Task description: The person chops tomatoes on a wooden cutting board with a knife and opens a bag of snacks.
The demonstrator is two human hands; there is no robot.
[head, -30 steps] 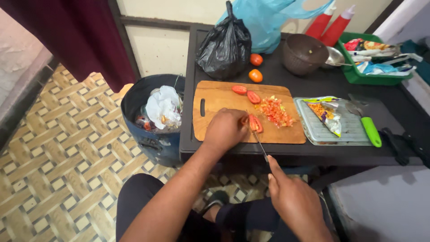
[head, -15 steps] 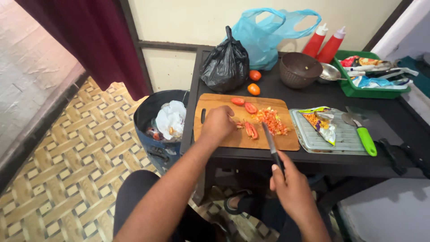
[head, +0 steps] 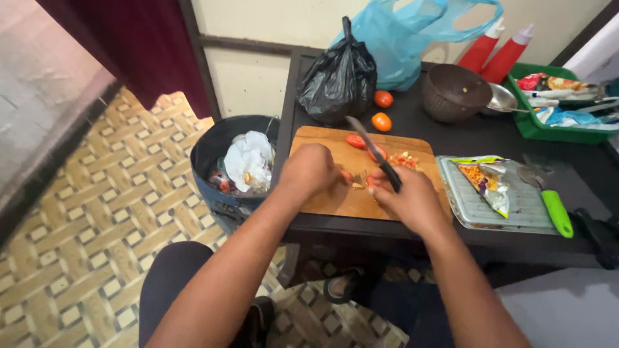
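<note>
A wooden cutting board (head: 335,200) lies on the dark table (head: 451,132). My left hand (head: 311,171) rests on the board, fingers pinched on a small tomato piece (head: 355,183). My right hand (head: 407,199) grips a black-handled knife (head: 372,152), its blade pointing up and away over the board. Chopped tomato (head: 405,159) and tomato halves (head: 356,141) sit at the board's far side. Two whole tomatoes (head: 382,120) lie behind the board.
A waste bin (head: 222,161) with scraps stands left of the table. A tied black bag (head: 338,80), a blue bag (head: 412,38), a brown bowl (head: 454,93), red bottles (head: 496,48), a green basket (head: 548,125), and a tray (head: 490,209) with a snack packet and a green-handled peeler (head: 556,209).
My right hand rose from below the table edge onto the board, swinging the knife blade up and away. Both hands now meet over the tomato piece.
</note>
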